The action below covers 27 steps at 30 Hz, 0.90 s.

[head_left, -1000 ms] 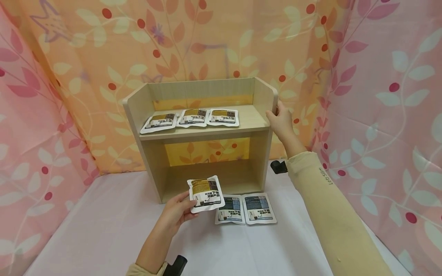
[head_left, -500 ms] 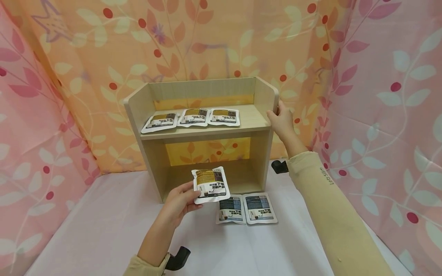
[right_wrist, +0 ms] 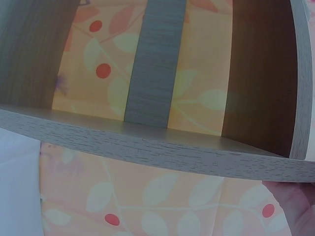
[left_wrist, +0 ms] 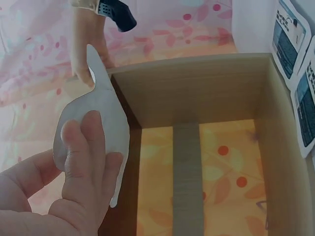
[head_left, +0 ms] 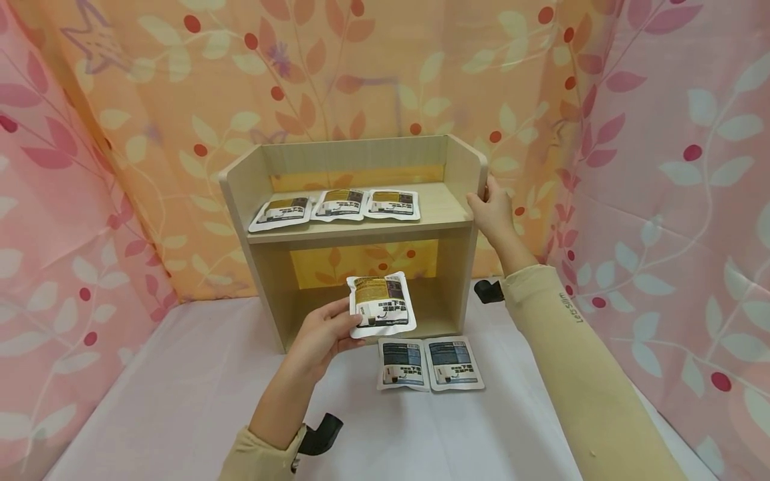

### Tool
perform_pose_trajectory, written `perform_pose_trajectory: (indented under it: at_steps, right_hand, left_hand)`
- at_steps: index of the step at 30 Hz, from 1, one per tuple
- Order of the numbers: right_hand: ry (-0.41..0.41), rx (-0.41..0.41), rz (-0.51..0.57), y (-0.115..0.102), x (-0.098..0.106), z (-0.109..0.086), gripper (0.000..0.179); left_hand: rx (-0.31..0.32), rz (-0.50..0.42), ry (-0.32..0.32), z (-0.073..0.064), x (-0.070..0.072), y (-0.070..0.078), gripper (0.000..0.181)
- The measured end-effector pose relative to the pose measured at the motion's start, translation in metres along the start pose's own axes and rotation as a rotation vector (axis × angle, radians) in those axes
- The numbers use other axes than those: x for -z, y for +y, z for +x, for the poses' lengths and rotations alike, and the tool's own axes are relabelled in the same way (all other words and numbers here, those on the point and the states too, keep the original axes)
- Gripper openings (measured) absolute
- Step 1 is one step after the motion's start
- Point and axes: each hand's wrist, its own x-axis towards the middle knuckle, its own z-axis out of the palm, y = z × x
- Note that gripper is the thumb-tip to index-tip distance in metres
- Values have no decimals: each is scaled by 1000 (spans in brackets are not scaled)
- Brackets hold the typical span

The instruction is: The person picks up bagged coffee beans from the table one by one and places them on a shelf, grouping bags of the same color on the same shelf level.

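Note:
My left hand (head_left: 323,337) pinches a white pouch with a gold-and-brown label (head_left: 381,306) by its left edge, thumb on the printed face. It is held in front of the shelf unit's lower compartment. In the left wrist view the fingers (left_wrist: 78,152) lie against the pouch's plain white back (left_wrist: 115,118). My right hand (head_left: 493,210) grips the right side panel of the pale wooden shelf unit (head_left: 361,230) near its upper front edge; in the right wrist view only part of that hand (right_wrist: 295,204) shows. Three gold-labelled pouches (head_left: 339,204) lie in a row on the upper shelf.
Two blue-labelled pouches (head_left: 454,364) lie side by side on the white tablecloth (head_left: 174,387), in front of the shelf unit. Floral cloth (head_left: 385,67) hangs behind and on both sides. A black wrist mount (head_left: 321,434) sticks out from the left sleeve.
My left hand has moved the gold-labelled pouch up and to the right, away from the blue-labelled pouches and over the lower compartment's opening. My right hand keeps its grip on the side panel.

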Motion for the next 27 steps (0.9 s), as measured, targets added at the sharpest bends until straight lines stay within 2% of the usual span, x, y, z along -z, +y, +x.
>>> perform_pose_trajectory:
  at_steps: [8,13,27]
  right_hand:
    - [-14,-13,20,-1,0,-1,39]
    - [-14,9,21,-1,1,-1,39]
    - [-19,24,8,-2,2,-4,38]
  left_hand:
    - [-24,-10,-37,0,-5,10,48]
    - [-32,-24,-56,1,-8,17,48]
    - [-62,-84,-77,11,-23,44,47]
